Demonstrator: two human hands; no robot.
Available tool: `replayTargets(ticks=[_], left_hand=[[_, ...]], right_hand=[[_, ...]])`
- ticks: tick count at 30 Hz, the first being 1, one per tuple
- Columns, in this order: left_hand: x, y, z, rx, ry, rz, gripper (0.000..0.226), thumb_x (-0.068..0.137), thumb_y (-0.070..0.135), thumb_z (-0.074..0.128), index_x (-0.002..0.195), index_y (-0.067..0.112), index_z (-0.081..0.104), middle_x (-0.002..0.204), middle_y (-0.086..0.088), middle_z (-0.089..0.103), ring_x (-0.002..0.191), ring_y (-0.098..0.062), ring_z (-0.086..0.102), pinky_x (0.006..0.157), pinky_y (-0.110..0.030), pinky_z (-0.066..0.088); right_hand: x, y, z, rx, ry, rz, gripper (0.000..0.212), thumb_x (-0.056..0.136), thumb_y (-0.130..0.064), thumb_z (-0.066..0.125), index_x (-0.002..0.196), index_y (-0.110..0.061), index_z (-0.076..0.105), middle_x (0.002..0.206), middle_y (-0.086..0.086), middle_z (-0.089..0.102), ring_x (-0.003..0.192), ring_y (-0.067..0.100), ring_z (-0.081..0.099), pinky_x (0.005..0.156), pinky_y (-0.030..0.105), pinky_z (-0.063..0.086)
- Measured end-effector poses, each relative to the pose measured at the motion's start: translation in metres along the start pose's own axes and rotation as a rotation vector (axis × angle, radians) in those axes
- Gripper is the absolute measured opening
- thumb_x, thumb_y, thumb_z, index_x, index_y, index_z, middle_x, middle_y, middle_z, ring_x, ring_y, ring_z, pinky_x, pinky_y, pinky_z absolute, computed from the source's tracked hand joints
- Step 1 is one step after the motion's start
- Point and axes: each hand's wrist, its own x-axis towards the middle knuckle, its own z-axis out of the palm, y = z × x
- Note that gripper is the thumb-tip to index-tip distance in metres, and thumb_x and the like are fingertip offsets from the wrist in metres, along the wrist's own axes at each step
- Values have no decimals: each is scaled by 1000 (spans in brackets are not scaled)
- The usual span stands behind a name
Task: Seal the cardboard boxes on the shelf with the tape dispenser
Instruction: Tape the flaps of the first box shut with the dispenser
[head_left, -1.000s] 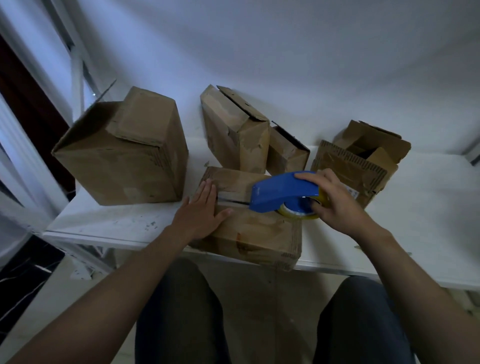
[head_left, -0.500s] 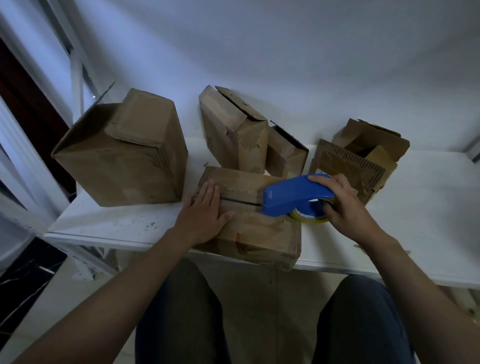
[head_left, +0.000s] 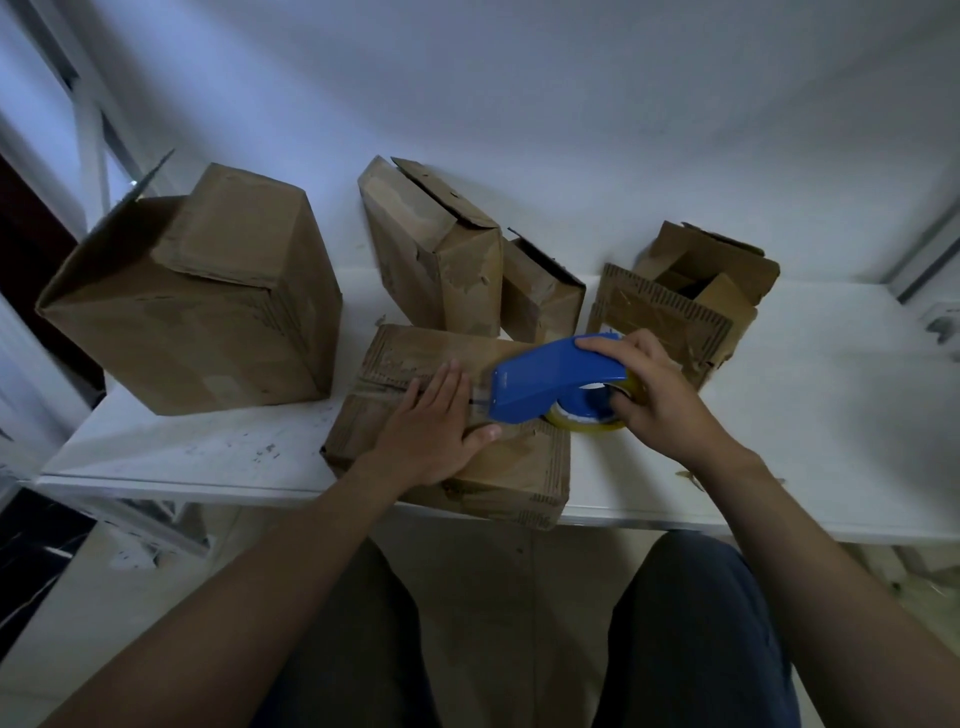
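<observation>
Flatly, left hand (head_left: 431, 431) presses box (head_left: 514, 470) — right hand (head_left: 662, 402) grips tape dispenser (head_left: 550, 376).

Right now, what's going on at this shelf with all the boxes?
A person is taping a cardboard box at the front edge of a shelf. The left hand presses flat on the box's top, and the right hand grips a blue tape dispenser with its front end beside those fingers. A big box and an open box stand behind.
</observation>
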Motion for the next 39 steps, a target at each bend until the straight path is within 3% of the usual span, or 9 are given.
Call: replayTargets(ticks=[10,13,16,19,24,31,35,39], left_hand=[[0,-1,4,4,23,1,85,98,67,12,159,12,-8,166,-5,-18,153,-16,-16,124,-42,-7],[0,-1,3,17,16,-7,89,95,70,10,159,11,-9,166,-5,-19,153,-16,-16,124,-42,-8],[0,2,1,27,8,-26,91,94,72,11,159,11,-11,166,-6,-21,152,-17,-17,124,-43,-9],[0,10,-1,32,-13,-55,99,88,78,8,158,12,-14,165,-7,-23,152,-20,-19,123,-53,-8],[6,36,1,60,-6,-21,101,87,82,11,158,15,-13,165,-7,-22,152,-26,-21,120,-63,-6],[16,69,7,48,11,37,97,91,78,14,158,14,-13,165,-6,-22,152,-20,-21,120,-57,-12],[15,69,7,44,14,20,94,92,76,15,158,14,-12,166,-5,-20,152,-19,-19,122,-58,-6],[18,69,12,37,19,11,94,92,77,14,158,16,-15,166,-4,-21,152,-18,-19,122,-58,-4]], right_hand=[[-21,15,-28,-32,16,19,84,82,15,63,139,-44,45,118,-1,41,114,5,44,99,7,34],[-32,25,-37,-24,46,63,90,82,18,62,137,-51,44,120,1,43,112,7,46,100,14,37],[-41,33,-33,-24,21,79,99,83,17,62,135,-64,38,121,-3,41,114,2,43,99,13,35],[-45,41,-27,-21,36,102,102,85,17,60,134,-70,34,122,-6,38,113,8,42,99,12,35],[-45,43,-24,-14,59,116,89,87,17,58,137,-54,38,122,-4,37,114,10,41,100,11,35],[-44,46,-25,18,56,124,87,86,17,58,138,-50,42,122,-5,39,116,13,43,103,19,37],[-43,44,-28,42,63,110,85,83,18,59,138,-45,46,120,0,42,116,7,44,102,10,34],[-44,43,-31,61,83,100,85,82,18,59,137,-46,47,120,2,43,116,2,43,103,11,35]])
